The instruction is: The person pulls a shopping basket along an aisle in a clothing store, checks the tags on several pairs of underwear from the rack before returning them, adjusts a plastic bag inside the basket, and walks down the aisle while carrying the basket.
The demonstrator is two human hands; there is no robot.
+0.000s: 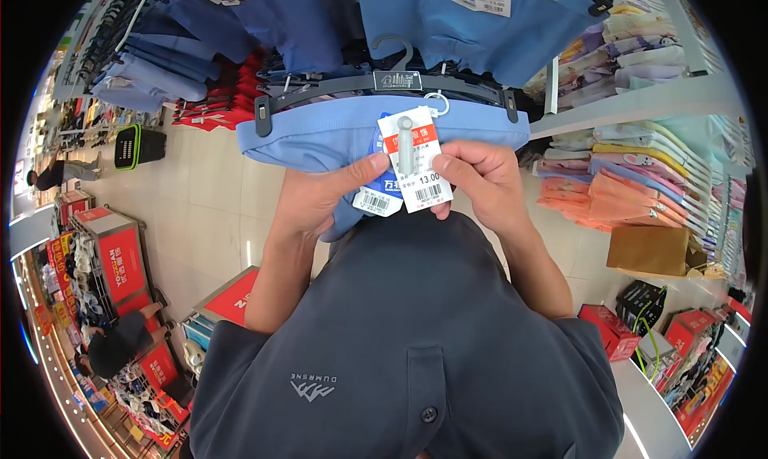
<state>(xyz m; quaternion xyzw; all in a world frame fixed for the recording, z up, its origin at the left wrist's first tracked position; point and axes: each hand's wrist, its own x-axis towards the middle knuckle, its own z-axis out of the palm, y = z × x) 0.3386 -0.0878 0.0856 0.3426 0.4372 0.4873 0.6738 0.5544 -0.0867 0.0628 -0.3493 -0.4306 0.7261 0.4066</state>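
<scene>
Light blue shorts hang by their waistband from a dark clip hanger. From the waistband hang a white and red price tag reading 13.00 and a blue tag with a white barcode label. My left hand pinches the tags from the left, its thumb on the blue one and its other fingers hidden behind. My right hand holds the price tag's right edge, thumb in front. A grey security pin lies over the price tag.
Darker blue shorts hang above on a rack. Folded-looking shirts hang at the right, over a cardboard box. A black and green basket stands on the floor at left. Two other people are at the far left.
</scene>
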